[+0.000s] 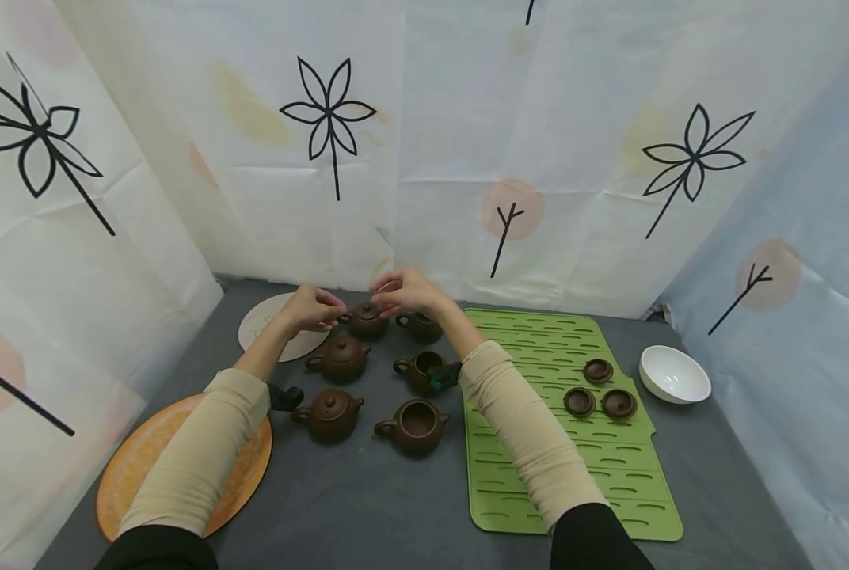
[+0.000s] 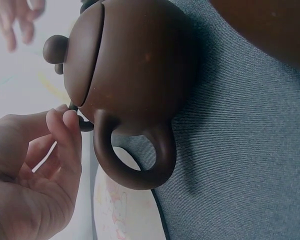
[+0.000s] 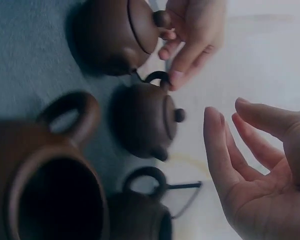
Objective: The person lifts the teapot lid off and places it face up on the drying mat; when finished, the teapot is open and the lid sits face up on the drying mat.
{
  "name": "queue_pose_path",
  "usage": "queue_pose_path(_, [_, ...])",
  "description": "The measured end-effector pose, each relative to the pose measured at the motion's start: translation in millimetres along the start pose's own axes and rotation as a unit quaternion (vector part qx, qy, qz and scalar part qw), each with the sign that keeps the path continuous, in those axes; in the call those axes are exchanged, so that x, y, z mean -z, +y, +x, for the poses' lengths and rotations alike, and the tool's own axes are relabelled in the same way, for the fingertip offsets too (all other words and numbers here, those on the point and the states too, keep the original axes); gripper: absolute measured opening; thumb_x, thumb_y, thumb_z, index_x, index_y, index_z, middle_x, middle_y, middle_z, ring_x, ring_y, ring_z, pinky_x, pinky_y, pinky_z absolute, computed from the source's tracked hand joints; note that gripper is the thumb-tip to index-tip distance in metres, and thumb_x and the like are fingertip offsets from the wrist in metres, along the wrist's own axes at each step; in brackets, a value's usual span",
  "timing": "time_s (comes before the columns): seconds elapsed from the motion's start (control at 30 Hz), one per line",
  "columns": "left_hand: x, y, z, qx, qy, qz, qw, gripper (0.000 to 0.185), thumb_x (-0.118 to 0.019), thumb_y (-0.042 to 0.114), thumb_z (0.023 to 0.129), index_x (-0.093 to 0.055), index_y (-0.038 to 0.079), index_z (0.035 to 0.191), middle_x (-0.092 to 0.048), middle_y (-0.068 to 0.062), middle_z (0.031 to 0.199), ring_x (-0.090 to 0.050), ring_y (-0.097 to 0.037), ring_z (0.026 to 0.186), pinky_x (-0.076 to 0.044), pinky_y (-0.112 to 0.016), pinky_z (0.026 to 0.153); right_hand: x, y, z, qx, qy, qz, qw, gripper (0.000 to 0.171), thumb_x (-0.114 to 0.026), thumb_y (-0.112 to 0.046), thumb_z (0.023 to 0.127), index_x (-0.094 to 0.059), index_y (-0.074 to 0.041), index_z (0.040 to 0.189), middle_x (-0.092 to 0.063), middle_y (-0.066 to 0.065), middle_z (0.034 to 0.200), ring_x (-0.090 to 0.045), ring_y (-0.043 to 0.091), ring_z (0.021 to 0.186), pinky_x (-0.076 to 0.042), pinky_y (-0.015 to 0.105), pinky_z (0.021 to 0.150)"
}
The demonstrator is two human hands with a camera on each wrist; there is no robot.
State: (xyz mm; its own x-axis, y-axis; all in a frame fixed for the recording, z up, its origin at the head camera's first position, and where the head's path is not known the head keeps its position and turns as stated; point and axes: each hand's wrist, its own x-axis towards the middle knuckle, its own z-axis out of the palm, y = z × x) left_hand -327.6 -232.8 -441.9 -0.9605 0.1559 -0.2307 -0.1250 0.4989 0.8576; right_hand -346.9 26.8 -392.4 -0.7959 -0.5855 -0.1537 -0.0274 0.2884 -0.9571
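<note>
My left hand (image 1: 315, 309) pinches the handle of the farthest lidded teapot (image 1: 367, 322), a small brown clay pot on the dark cloth. In the right wrist view, thumb and finger meet on that teapot (image 3: 142, 120) handle, and its lid is on. My right hand (image 1: 406, 291) hovers just right of and above this pot, fingers loosely bent around nothing. Two more lidded teapots, one in the middle (image 1: 342, 359) and one nearer (image 1: 332, 416), stand in the same column. Right of them is a column of lidless teapots (image 1: 417, 427), the far one partly behind my right wrist.
Three brown lids (image 1: 599, 370) lie on a green draining mat (image 1: 538, 475) at right, with a white bowl (image 1: 674, 374) beyond it. On the left are a round orange board (image 1: 249, 463) and a pale round plate (image 1: 303, 343), partly under my left arm. Printed curtains surround the table.
</note>
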Motion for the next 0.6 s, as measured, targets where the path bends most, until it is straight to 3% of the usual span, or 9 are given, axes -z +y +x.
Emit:
queue_pose_path(0.17, [-1.5, 1.5, 0.6, 0.009, 0.002, -0.010, 0.9999, 0.033, -0.068, 0.018, 0.109, -0.073, -0.008, 0.129, -0.078, -0.008, 0.092, -0.074, -0.014, 0.079, -0.066, -0.027, 0.075, -14, 12, 9, -0.033, 0.025, 0.024, 0.999, 0.034, -0.062, 0.000, 0.108, -0.062, 0.009, 0.141, -0.064, 0.033, 0.143, -0.071, 0.049, 0.118, -0.054, 0.062, 0.114])
queue_pose_path(0.3, [-1.8, 0.7, 0.0, 0.017, 0.005, -0.019, 0.9997, 0.034, -0.068, 0.018, 0.109, -0.072, -0.008, 0.130, -0.077, -0.006, 0.091, -0.074, -0.012, 0.079, -0.064, -0.025, 0.073, -23, 19, 13, -0.061, 0.043, 0.036, 0.997, 0.037, -0.063, -0.001, 0.108, -0.061, 0.008, 0.144, -0.065, 0.030, 0.141, -0.071, 0.036, 0.106, -0.055, 0.059, 0.115])
queue_pose_path(0.6, [-3.7, 0.5, -1.6, 0.021, 0.014, -0.027, 0.9993, 0.034, -0.067, 0.018, 0.109, -0.072, -0.008, 0.131, -0.076, -0.006, 0.091, -0.072, -0.010, 0.075, -0.062, -0.020, 0.068, -37, 25, 18, -0.065, 0.076, 0.024, 0.995, 0.035, -0.062, -0.001, 0.109, -0.064, 0.006, 0.143, -0.063, 0.007, 0.097, -0.063, 0.017, 0.078, -0.056, 0.059, 0.113])
